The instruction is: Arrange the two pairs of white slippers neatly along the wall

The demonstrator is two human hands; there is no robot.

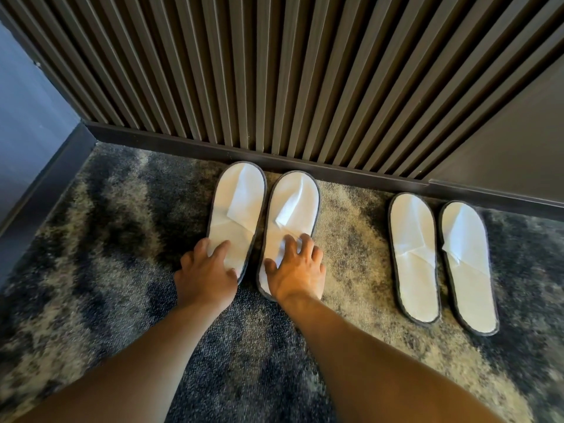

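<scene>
1. Your left hand [205, 271] lies flat, fingers spread, on the near end of the left slipper [236, 209]. The grip is released: it presses down and clasps nothing.
2. Your right hand [297, 270] lies the same way on the near end of the second slipper [291, 215], fingers splayed over the sole and the grip likewise unclenched.
3. These two slippers lie on the carpet [106, 239], edges touching or nearly so, toes pointing far toward the baseboard [335, 170] of the slatted wall [274, 71]. The left toe reaches just beside the baseboard; the toe of the second slipper sits slightly nearer to you.
4. The relation that matters: each long axis runs near-to-far, and both tilt a little, toes leaning right. Each slipper stretches away from your palm toward the wall, so a push along that axis would carry it wallward, while a small twist at the heel would likely square it up.
5. The other pair [442, 261] lies to the right, well apart, side by side with toes close to the baseboard. Its axes lean the opposite way, toes to the left.
6. Your right hand is the nearer one to that pair, should it need trimming.
7. Judged from this layout, the task is close to done; only alignment of the left pair seems open.
</scene>
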